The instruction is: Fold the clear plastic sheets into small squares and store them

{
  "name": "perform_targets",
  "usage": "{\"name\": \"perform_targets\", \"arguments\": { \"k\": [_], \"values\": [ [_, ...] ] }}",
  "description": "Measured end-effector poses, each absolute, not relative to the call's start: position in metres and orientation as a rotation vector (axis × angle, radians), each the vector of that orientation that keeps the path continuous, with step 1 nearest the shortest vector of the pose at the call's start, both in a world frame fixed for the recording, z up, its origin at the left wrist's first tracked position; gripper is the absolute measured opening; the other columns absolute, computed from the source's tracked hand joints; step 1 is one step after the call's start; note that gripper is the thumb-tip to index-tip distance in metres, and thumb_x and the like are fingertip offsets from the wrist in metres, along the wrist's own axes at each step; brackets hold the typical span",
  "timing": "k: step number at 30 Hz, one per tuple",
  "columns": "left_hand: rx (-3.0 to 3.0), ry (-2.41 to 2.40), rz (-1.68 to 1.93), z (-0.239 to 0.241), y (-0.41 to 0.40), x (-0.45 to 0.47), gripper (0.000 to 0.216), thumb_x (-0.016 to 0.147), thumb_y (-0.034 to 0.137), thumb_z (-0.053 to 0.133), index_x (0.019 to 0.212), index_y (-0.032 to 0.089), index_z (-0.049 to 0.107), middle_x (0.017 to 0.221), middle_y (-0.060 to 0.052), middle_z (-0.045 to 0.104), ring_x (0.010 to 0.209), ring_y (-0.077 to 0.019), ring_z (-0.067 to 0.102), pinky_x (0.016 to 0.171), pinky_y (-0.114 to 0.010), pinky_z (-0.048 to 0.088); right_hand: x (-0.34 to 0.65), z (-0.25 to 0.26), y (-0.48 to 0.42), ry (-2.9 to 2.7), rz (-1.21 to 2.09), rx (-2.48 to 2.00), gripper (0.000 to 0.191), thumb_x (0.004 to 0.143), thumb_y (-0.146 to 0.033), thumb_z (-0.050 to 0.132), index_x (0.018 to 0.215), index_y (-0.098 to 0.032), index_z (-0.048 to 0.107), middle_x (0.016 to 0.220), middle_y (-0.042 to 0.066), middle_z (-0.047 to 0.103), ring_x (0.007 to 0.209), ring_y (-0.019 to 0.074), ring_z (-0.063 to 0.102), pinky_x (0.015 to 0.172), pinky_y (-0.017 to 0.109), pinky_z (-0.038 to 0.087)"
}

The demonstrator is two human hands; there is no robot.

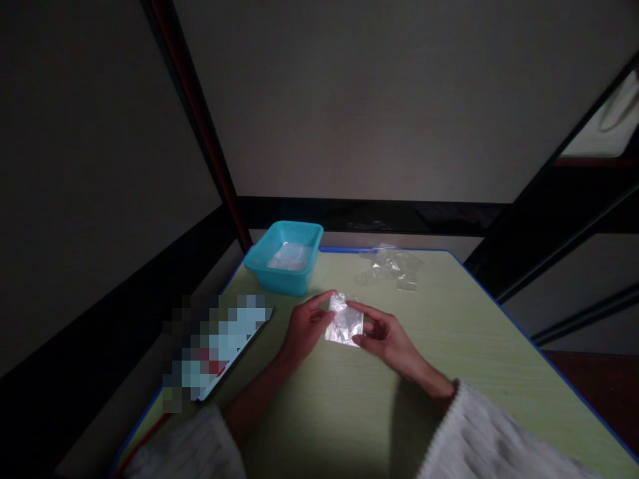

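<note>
Between my two hands is a small clear plastic packet (344, 324), shiny and roughly square, held just over the table. My left hand (305, 326) pinches its left edge with thumb and fingers. On the opposite side, my right hand (382, 332) grips the right edge, its index finger lying across the top and its thumb near the lower corner. What the packet contains, if anything, I cannot make out. Beyond my left hand stands a turquoise plastic basin (287, 283) with clear or whitish plastic packets (289, 256) inside.
Crumpled clear plastic wrappers (392, 266) lie at the far side of the pale table (464, 332), which has a blue edge. A flat, blurred-out object (224, 346) rests along the left edge. Walls (369, 100) rise behind and to the left.
</note>
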State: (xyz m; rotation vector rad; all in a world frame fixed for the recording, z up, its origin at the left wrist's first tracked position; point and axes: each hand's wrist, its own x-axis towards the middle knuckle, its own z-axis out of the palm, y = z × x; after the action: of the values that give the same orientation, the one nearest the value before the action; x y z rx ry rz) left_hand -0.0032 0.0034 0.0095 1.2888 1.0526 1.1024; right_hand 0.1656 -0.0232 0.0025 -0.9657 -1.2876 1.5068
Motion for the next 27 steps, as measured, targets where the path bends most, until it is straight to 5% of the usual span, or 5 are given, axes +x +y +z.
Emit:
{"name": "perform_targets", "arguments": {
  "k": [6,12,27],
  "values": [
    [1.238,1.041,1.178,0.012,0.004,-0.002,0.045,0.061,0.020,0.063,0.105,0.012,0.064,0.052,0.003,0.057,0.046,-0.0090,0.047,0.047,-0.018,0.036,0.165,0.004,-0.023,-1.289,1.496,-0.959,0.058,0.060,-0.013,0.069,0.116,-0.018,0.053,0.072,-0.003,0.062,0.060,0.0085,0.051,0.057,0.021,0.039],
    [1.105,1.097,1.377,0.019,0.006,-0.002,0.026,0.056,0.021,0.064,0.081,0.013,0.064,0.087,-0.007,0.066,0.057,-0.0120,0.057,0.046,-0.019,0.043,0.164,0.006,-0.023,-1.277,1.496,-0.988,0.061,0.058,-0.013,0.069,0.116,-0.016,0.053,0.069,-0.003,0.061,0.056,0.0076,0.048,0.053,0.021,0.036],
    [0.541,1.014,1.702,0.025,0.024,-0.024,0.037,0.051,0.021,0.074,0.079,0.017,0.050,0.064,0.005,0.060,0.055,-0.0083,0.057,0.047,-0.016,0.040,0.162,0.013,-0.026,-1.336,1.470,-1.083,0.064,0.058,-0.018,0.066,0.119,-0.012,0.048,0.053,-0.010,0.043,0.048,0.0057,0.032,0.047,0.021,0.026]
  ]
}}
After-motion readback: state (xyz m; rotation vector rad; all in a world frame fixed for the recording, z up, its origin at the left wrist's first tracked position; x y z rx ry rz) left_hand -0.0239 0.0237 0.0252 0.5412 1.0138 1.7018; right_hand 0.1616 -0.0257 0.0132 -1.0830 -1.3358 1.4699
